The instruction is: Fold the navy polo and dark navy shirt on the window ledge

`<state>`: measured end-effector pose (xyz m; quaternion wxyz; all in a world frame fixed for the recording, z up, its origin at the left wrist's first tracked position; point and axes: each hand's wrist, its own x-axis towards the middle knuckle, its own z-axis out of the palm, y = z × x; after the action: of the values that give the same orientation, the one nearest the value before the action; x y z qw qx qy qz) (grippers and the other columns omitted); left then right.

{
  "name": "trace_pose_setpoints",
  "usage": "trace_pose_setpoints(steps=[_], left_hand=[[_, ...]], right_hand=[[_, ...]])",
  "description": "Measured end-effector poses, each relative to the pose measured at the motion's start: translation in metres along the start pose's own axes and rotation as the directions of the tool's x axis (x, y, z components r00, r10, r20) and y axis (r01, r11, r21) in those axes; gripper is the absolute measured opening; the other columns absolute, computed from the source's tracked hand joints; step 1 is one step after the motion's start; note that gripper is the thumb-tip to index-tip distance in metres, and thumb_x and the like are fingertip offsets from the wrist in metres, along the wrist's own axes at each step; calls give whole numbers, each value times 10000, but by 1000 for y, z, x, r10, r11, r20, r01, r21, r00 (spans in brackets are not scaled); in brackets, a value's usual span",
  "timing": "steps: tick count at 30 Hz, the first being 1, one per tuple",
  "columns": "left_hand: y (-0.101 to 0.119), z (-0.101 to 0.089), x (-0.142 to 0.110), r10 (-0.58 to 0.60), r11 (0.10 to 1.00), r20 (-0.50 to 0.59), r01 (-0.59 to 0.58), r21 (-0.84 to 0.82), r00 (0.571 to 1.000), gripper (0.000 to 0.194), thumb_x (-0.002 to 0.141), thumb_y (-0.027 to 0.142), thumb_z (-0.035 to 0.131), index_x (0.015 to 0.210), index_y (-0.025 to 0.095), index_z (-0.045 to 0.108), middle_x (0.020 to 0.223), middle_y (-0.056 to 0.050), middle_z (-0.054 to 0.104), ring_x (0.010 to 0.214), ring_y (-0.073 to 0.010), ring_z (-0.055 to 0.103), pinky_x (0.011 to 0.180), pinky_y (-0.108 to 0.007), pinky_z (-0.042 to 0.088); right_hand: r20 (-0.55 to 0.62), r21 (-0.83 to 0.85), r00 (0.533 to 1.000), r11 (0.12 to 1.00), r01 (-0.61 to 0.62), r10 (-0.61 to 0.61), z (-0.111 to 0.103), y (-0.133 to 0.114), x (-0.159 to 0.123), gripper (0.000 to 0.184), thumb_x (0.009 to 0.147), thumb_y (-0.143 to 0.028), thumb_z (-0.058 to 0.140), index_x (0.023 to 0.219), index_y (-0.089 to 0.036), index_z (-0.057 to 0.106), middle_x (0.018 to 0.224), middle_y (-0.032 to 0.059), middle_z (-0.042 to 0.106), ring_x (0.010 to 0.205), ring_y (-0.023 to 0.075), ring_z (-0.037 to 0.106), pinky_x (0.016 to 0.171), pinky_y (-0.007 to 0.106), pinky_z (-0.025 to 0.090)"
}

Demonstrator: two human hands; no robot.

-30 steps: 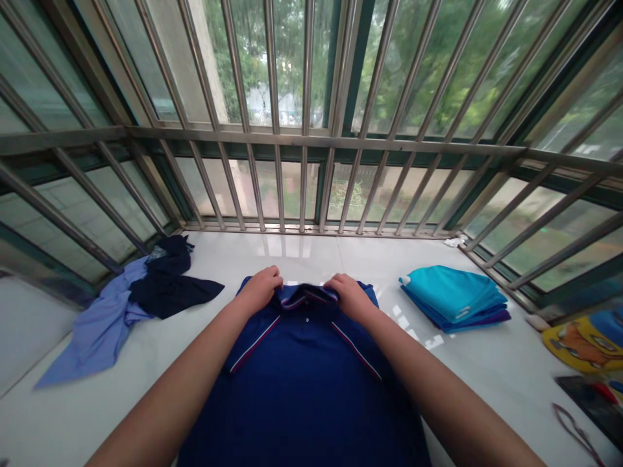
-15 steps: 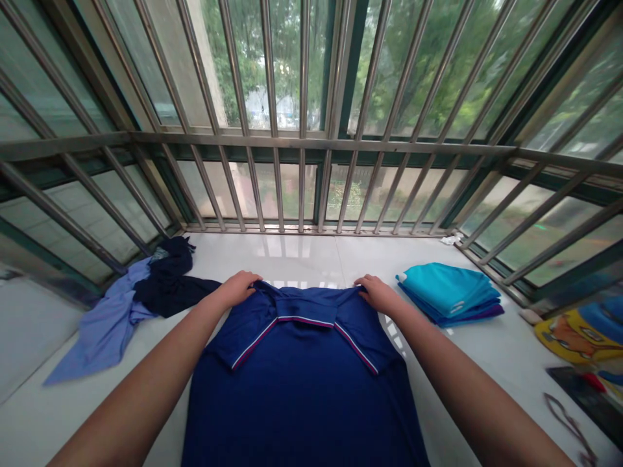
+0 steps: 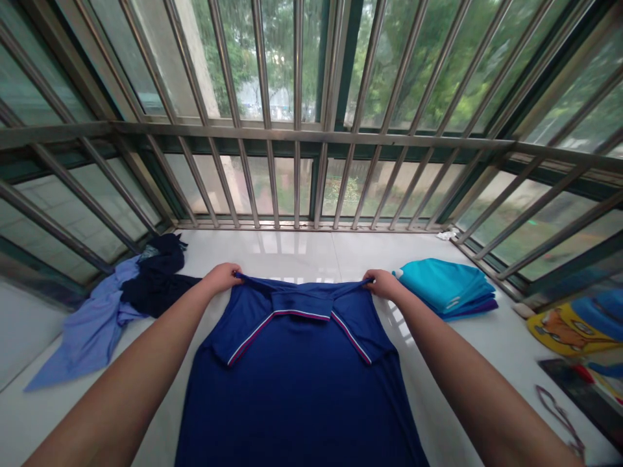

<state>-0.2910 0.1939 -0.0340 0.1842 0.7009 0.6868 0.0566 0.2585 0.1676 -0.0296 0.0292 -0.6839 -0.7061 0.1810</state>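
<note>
A dark blue polo shirt (image 3: 292,383) lies spread on the white tiled surface, its far edge folded over. The collar and both sleeves, trimmed in white and red, are turned inward on top. My left hand (image 3: 222,277) is closed, pinching the far left corner of the shirt. At the far right corner, my right hand (image 3: 382,284) pinches the fabric between thumb and fingers. The far edge is stretched between both hands and looks slightly raised. The shirt's near end runs out of view at the bottom.
To the right is a stack of folded turquoise and blue clothes (image 3: 445,285). Crumpled light blue cloth (image 3: 95,324) and black cloth (image 3: 158,285) lie left. A yellow and blue container (image 3: 579,324) and a cord (image 3: 559,415) sit far right. Metal window bars (image 3: 311,136) stand behind.
My hands have moved apart, pulling the shirt's far corners outward. The far edge is now straighter and tauter between them. The view has shifted slightly.
</note>
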Motion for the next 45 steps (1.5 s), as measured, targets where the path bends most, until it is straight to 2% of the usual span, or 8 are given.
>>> trace_pose_setpoints(steps=[2,8,12,15,19,34,39,45], left_hand=[[5,-3,6,-56,998,-53,57,9,997,145,756,368,745,783,227,720,784,-12,737,878,-239,724,747,-279,469],[29,-6,-4,-179,983,-223,182,-8,958,459,932,397,638,1339,184,632,1041,-99,805,991,-271,753,826,-312,520],[20,17,-78,-133,986,-307,157,55,942,525,1003,502,497,1371,147,611,1202,-178,762,1084,-315,746,905,-374,539],[-3,48,-149,-265,944,-285,308,115,921,624,984,666,443,1199,129,676,1143,-221,760,1048,-375,748,865,-427,539],[-14,77,-202,-348,930,-139,361,76,927,499,964,681,461,912,228,664,922,-137,782,897,-350,754,780,-392,501],[-35,55,-193,-368,923,-109,349,-165,923,388,902,594,510,758,255,631,758,-46,752,791,-274,732,685,-323,443],[-32,55,-220,-418,908,-202,411,-78,885,494,948,696,427,864,263,650,878,-101,780,878,-344,743,708,-364,454],[-27,78,-260,-309,951,-98,306,-38,946,527,998,671,365,742,274,599,788,-88,741,797,-317,724,760,-390,469]], right_hand=[[-37,0,998,999,-49,49,-4,-9,9,180,941,-160,695,1075,-182,812,864,44,795,838,202,737,814,276,508],[-219,-20,969,992,-122,114,-14,-30,6,422,1025,-221,632,1432,-114,658,1383,214,705,1227,278,694,1013,332,484],[-179,-47,975,988,-144,134,7,-2,-62,333,1072,-352,594,1261,-113,726,1142,193,787,1098,302,740,921,343,500],[-97,-70,982,983,-170,163,38,28,-125,331,1029,-456,653,1149,-157,730,1030,157,795,976,297,756,814,333,491],[-127,36,971,980,-198,201,69,34,-165,320,1047,-499,612,1161,-211,691,955,80,781,861,248,748,716,305,452],[-185,-52,949,961,-271,257,61,18,-168,271,1102,-391,541,1076,-186,717,1095,144,777,999,271,756,795,321,476],[-239,-103,923,937,-334,303,66,16,-188,309,1132,-411,472,1109,-184,681,1132,165,755,1003,281,756,791,333,476],[-196,-96,945,954,-285,263,75,14,-218,318,1147,-402,429,1010,-224,654,1016,124,757,967,279,755,801,349,481]])
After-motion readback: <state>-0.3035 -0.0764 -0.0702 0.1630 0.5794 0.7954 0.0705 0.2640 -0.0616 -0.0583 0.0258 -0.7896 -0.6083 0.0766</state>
